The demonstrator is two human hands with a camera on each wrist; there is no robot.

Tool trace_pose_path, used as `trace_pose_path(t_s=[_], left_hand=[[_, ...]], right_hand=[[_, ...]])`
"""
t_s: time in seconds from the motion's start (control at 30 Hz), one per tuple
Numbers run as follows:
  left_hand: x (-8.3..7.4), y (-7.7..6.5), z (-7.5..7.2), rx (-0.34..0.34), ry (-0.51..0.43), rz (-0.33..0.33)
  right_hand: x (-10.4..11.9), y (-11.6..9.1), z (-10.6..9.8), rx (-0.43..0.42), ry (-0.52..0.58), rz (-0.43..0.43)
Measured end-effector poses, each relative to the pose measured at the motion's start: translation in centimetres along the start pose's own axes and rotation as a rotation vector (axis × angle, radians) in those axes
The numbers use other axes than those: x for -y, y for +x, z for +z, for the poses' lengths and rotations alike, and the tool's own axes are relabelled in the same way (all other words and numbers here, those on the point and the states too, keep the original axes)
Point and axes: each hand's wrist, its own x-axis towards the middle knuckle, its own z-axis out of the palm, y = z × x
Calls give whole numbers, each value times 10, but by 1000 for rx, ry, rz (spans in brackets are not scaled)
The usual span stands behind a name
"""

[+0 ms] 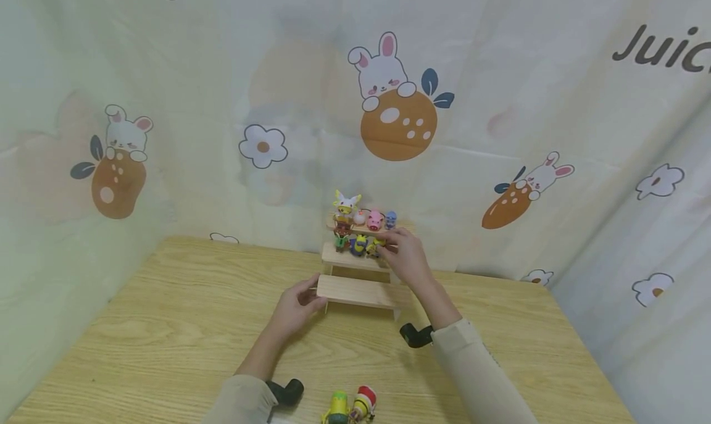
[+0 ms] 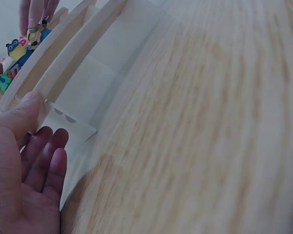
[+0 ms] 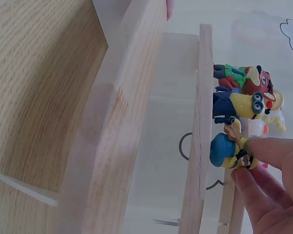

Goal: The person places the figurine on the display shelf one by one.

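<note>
My right hand [image 1: 410, 257] pinches a yellow minion figure [image 3: 224, 150], dressed in blue and with a small brown guitar, between thumb and fingers. The figure stands on the middle step [image 1: 358, 260] of a three-step wooden display shelf [image 1: 361, 291]. Beside it are another minion figure [image 3: 239, 105] in dark blue overalls and a red-brown figure [image 3: 237, 75] in green. My left hand [image 1: 294, 307] grips the left end of the lowest step, its thumb [image 2: 29, 105] at the board's edge. The lowest step bears no figures.
The top step holds a white-and-yellow figure [image 1: 347, 203], a pink pig [image 1: 374, 220], a blue figure [image 1: 391, 219] and a small white one [image 1: 360, 218]. Near the front lie a yellow-green figure [image 1: 338, 407] and one with a red hat [image 1: 364, 402]. A printed curtain [image 1: 311, 91] hangs behind the table [image 1: 166, 337].
</note>
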Motion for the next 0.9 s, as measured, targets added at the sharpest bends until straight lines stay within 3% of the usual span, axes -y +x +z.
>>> trace_pose_path(t_s=[0.2,0.47,0.9], left_hand=[[4,2,2,-12,-1,-6],[33,14,6,-41,-11,-7],[32,13,4,-32,-11,-7]], right_hand=[[2,-1,-1,13,9,3],[3,-2,-3,15,4,3],[6,-10,-15,22,29,-1]])
